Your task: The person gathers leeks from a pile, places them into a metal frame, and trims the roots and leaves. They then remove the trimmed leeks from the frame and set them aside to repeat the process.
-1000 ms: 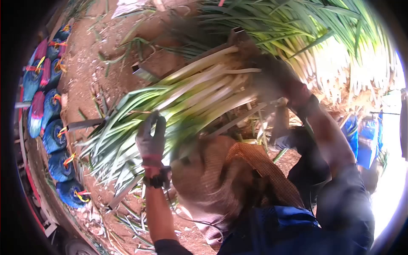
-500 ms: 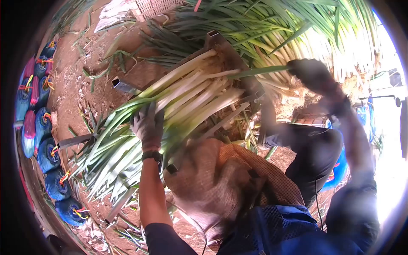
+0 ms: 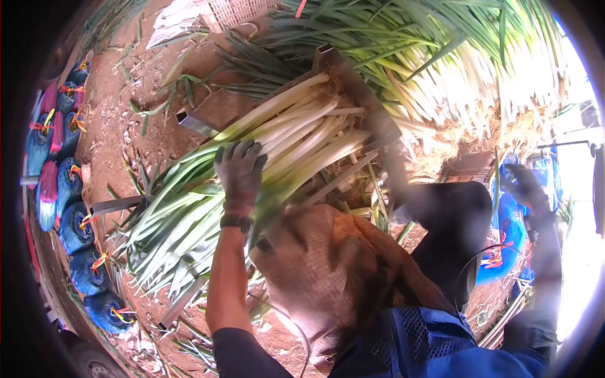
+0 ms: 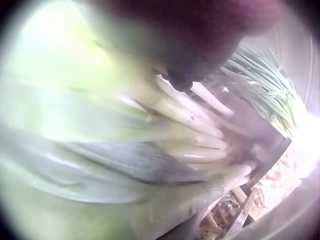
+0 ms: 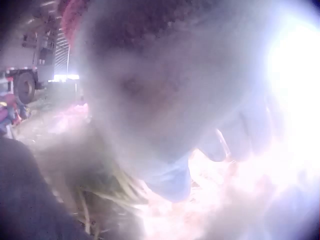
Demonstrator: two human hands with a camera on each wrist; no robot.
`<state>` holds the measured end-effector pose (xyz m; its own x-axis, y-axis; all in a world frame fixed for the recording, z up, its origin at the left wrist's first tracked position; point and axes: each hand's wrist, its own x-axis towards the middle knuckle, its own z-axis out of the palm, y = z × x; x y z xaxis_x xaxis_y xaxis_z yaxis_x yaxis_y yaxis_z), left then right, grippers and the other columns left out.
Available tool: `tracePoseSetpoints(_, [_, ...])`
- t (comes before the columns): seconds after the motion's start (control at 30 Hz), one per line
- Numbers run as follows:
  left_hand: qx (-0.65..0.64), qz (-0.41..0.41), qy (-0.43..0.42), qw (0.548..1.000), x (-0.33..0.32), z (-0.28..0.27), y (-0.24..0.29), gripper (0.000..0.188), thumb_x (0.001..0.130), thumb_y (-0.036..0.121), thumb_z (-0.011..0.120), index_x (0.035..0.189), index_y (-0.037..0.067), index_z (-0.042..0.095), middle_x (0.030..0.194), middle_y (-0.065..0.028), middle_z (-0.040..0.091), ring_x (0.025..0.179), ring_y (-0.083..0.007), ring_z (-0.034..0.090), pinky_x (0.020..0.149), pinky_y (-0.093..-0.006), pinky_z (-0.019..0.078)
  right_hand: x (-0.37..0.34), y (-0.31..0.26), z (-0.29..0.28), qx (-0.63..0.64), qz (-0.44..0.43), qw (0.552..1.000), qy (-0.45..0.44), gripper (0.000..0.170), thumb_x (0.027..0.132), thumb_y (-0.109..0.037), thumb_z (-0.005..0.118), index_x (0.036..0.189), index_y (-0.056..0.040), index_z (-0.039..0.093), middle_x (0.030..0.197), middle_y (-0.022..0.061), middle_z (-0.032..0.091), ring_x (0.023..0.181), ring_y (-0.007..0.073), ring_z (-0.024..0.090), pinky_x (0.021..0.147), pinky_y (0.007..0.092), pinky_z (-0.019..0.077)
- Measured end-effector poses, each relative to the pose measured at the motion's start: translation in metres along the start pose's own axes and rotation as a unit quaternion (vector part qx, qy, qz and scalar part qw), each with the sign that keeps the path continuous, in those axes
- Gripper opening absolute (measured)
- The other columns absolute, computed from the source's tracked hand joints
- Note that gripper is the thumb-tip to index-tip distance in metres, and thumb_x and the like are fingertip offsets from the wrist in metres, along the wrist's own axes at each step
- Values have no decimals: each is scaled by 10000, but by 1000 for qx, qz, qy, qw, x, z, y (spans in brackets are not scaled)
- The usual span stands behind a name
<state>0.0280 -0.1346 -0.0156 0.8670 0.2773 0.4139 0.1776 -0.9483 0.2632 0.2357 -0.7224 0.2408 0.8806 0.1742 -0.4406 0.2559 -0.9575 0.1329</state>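
A bundle of long green onions [image 3: 302, 135] lies across a metal frame [image 3: 378, 116], white stems towards the frame's upper right end and leaves to the lower left. My gloved left hand [image 3: 239, 173] rests on top of the bundle, fingers spread where white turns to green. In the left wrist view, stems [image 4: 200, 152] run out past the dark blurred glove [image 4: 180, 55]. Off to the right, away from the bundle, my gloved right hand [image 3: 526, 189] is blurred with its fingers apart. A thin green leaf [image 3: 496, 173] hangs beside its fingertips.
A large heap of green onions [image 3: 441, 57] lies beyond the frame, roots towards the right. Brown mesh cloth [image 3: 328, 264] covers my lap. Several blue wrapped bundles [image 3: 88, 271] line the left side. A pale crate [image 3: 236, 12] stands at the back; blue plastic [image 3: 507, 239] lies right of my knee.
My right hand has drawn back from the root ends with a green leaf, swung right and down, and parted from it. The left hand has stayed on the bundle, shifting slightly.
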Motion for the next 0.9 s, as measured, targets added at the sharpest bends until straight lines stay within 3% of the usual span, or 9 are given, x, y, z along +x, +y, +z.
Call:
tracePoseSetpoints(0.07, [7, 17, -35, 999, 17, 12, 7, 247, 777, 275, 769, 1006, 186, 743, 1160, -13, 691, 1146, -263, 589, 1022, -454, 405, 10, -32, 28, 65, -74, 994, -56, 500, 901, -367, 690, 1291, -57, 641, 1236, 213, 664, 1126, 332, 654, 983, 400, 511])
tracePoseSetpoints(0.23, [53, -2, -119, 992, 23, 35, -6, 449, 889, 351, 670, 1321, 239, 618, 1328, -63, 621, 1216, -322, 549, 1084, -482, 368, 95, -98, 120, 20, -276, 947, -165, 367, 951, -354, 630, 1216, -103, 674, 1156, 144, 700, 1076, 306, 672, 936, 389, 522])
tracePoseSetpoints(0.27, [58, -7, -124, 991, 25, 37, -5, 444, 893, 344, 668, 1322, 240, 618, 1329, -65, 619, 1218, -320, 547, 1079, -483, 371, 89, -111, 139, 391, -300, 855, -159, 343, 948, -344, 620, 1180, -101, 688, 1128, 138, 707, 1042, 318, 676, 916, 393, 527])
tracePoseSetpoints(0.33, [74, -15, -137, 988, 27, 39, -5, 444, 899, 331, 668, 1330, 242, 612, 1331, -67, 614, 1212, -324, 548, 1063, -489, 379, 120, -147, 182, 493, -277, 814, -132, 313, 931, -335, 616, 1106, -95, 714, 1062, 144, 719, 972, 335, 686, 872, 401, 540])
tracePoseSetpoints(0.37, [86, 4, -131, 988, 27, 42, -6, 470, 896, 326, 669, 1352, 239, 591, 1339, -68, 604, 1214, -328, 542, 1059, -493, 380, 158, -166, 210, 241, -258, 926, -130, 305, 916, -337, 624, 1067, -92, 726, 1025, 155, 724, 936, 341, 692, 849, 406, 548])
tracePoseSetpoints(0.63, [134, -2, -182, 974, 26, 57, -15, 489, 931, 338, 609, 1382, 156, 556, 1390, -135, 545, 1256, -372, 489, 1066, -528, 358, 253, -273, 358, 349, -191, 916, 45, 312, 897, -333, 607, 1105, -115, 686, 1006, 167, 730, 946, 352, 708, 805, 430, 559])
tracePoseSetpoints(0.67, [125, 0, -196, 973, 27, 55, -13, 528, 929, 305, 617, 1429, 171, 513, 1415, -135, 532, 1286, -364, 480, 1098, -520, 339, 256, -291, 333, 277, -87, 954, -78, 334, 925, -369, 571, 1143, -138, 671, 1021, 161, 735, 934, 322, 726, 763, 435, 570])
tracePoseSetpoints(0.77, [174, 6, -211, 962, 26, 56, -16, 512, 969, 342, 565, 1441, 152, 502, 1415, -137, 536, 1294, -353, 481, 1095, -510, 344, 271, -318, 371, 256, -60, 964, -33, 349, 940, -413, 569, 1175, -170, 656, 977, 156, 735, 890, 332, 735, 688, 467, 574])
tracePoseSetpoints(0.9, [167, 24, -212, 963, 27, 56, -16, 518, 971, 329, 572, 1443, 130, 496, 1411, -142, 543, 1285, -359, 489, 1100, -509, 343, 282, -293, 341, 282, -50, 956, -64, 339, 916, -371, 622, 1199, -188, 651, 970, 143, 736, 871, 327, 735, 692, 477, 575])
